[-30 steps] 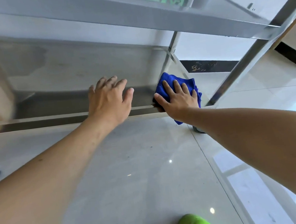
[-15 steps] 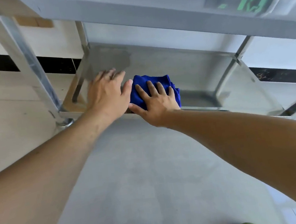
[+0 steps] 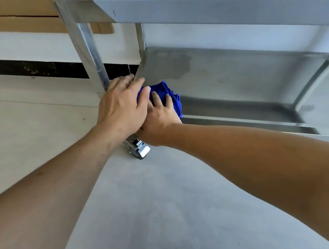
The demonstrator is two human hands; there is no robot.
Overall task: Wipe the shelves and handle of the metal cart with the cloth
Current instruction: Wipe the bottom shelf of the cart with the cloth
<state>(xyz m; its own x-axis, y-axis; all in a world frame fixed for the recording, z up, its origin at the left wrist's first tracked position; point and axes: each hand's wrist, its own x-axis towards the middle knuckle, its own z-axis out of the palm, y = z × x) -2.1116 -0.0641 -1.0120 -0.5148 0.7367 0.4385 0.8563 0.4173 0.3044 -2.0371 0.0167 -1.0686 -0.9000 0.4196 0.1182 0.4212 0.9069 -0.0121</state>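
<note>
Cloth [image 3: 166, 91] slid to shelf [image 3: 237, 77] corner — right hand [image 3: 158, 119] pressing | left hand [image 3: 121, 107] overlapping

The cloth [image 3: 168, 91] lies on the lower shelf [image 3: 237, 77], left end

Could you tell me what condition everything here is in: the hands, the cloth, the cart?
lower shelf, damp-looking patch near its far left corner
blue cloth, bunched on the lower shelf
right hand, fingers spread, pressing the blue cloth
left hand, flat, overlapping the right hand
caster, resting on the floor
</note>
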